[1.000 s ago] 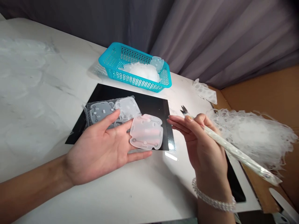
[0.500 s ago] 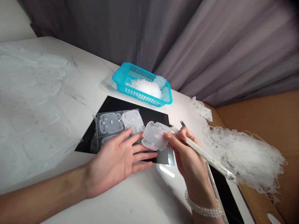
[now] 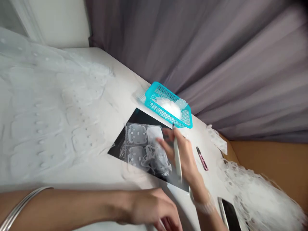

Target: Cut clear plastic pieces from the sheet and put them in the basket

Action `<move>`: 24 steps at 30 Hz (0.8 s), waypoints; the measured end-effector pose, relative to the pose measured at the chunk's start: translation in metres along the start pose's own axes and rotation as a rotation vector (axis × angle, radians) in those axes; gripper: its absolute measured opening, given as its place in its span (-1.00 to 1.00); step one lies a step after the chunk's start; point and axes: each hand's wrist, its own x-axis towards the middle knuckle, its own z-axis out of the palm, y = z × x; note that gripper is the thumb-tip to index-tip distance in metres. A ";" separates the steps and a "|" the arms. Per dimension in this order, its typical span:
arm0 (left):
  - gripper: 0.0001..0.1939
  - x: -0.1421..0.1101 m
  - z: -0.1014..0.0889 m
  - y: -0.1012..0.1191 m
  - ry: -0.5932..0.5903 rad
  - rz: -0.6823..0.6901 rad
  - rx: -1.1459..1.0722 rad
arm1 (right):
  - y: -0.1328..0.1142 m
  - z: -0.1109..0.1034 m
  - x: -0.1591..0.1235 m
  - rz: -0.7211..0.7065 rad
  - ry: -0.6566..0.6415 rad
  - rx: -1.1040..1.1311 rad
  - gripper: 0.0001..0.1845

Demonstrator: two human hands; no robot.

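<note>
My right hand (image 3: 184, 154) is wrapped round a slim pale-handled cutting tool (image 3: 177, 157), dark at its upper end. Its thumb and forefinger, blurred, reach over a frosted plastic plate (image 3: 154, 133) on the black mat (image 3: 133, 117). Beside that plate lie more clear moulded plates (image 3: 137, 134) in thin film, with loose curled plastic strips (image 3: 150, 157) on top. Near the bottom edge, my left hand (image 3: 156, 207) is closed with fingers curled downward; what they hold, if anything, is hidden.
A blue basket (image 3: 157, 110) with white pieces stands behind the mat. Pink thread snips (image 3: 202, 158), a phone (image 3: 229, 215) and a heap of plastic offcuts (image 3: 262, 195) lie on the right. Clear plastic sheets (image 3: 53, 128) cover the left of the table. Grey curtain (image 3: 192, 41) hangs behind.
My left hand has moved down and curled its fingers. My right hand has shifted over the plates, its tool now nearly upright. The plate between my hands is out of sight. The view has turned.
</note>
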 end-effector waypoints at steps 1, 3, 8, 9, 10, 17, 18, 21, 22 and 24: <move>-0.87 0.002 0.000 -0.002 -0.041 -0.032 0.121 | -0.005 0.007 -0.016 -0.019 -0.088 0.002 -0.68; -0.84 0.003 -0.001 -0.005 -0.128 -0.089 0.308 | -0.011 0.016 -0.039 -0.084 -0.221 0.002 -0.73; -0.87 -0.003 0.000 0.001 -0.232 -0.070 0.509 | 0.019 0.001 -0.042 -0.022 0.044 0.018 -0.69; -0.89 -0.006 0.001 0.005 -0.222 -0.052 0.518 | 0.033 -0.010 -0.041 0.075 0.189 0.040 -0.65; -0.92 -0.009 0.002 0.009 -0.207 -0.031 0.518 | 0.049 -0.023 -0.042 0.187 0.334 0.077 -0.60; -0.73 -0.023 -0.014 0.041 0.271 0.458 1.200 | 0.130 -0.074 -0.076 0.612 0.616 0.367 -0.46; -0.70 -0.020 -0.022 0.044 0.358 0.512 1.335 | 0.131 -0.073 -0.079 0.621 0.632 0.375 -0.49; -0.63 -0.005 -0.050 0.051 0.508 0.562 1.655 | 0.115 -0.064 -0.076 0.581 0.644 0.440 -0.58; -0.58 0.000 -0.060 0.052 0.530 0.549 1.744 | 0.106 -0.059 -0.072 0.544 0.628 0.465 -0.55; -0.46 0.009 -0.076 0.053 0.555 0.500 1.880 | 0.088 -0.049 -0.062 0.467 0.568 0.498 -0.49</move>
